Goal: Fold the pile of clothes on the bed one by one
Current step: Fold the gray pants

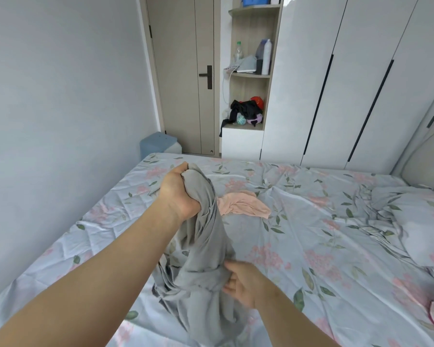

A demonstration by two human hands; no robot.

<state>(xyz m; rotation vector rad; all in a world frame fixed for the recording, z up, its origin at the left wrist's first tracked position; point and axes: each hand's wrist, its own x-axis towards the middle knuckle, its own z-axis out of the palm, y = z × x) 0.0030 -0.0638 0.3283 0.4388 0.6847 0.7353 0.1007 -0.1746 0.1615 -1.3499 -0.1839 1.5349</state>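
We are at the start of one fold: the grey garment is lifted from the bed and not yet spread. Our left hand has a tight grip on a bunched end of it and holds this end up, on the door side of the cloth. Our right hand pinches the cloth lower down, the fingers closed narrow on a fold. The garment hangs between the two hands, its long axis going from the raised end away from us down toward us, and the low end lies crumpled on the bed. We think the next move needs us to find two matching corners and spread the cloth flat. A pink garment waits on the bed just behind the grey one
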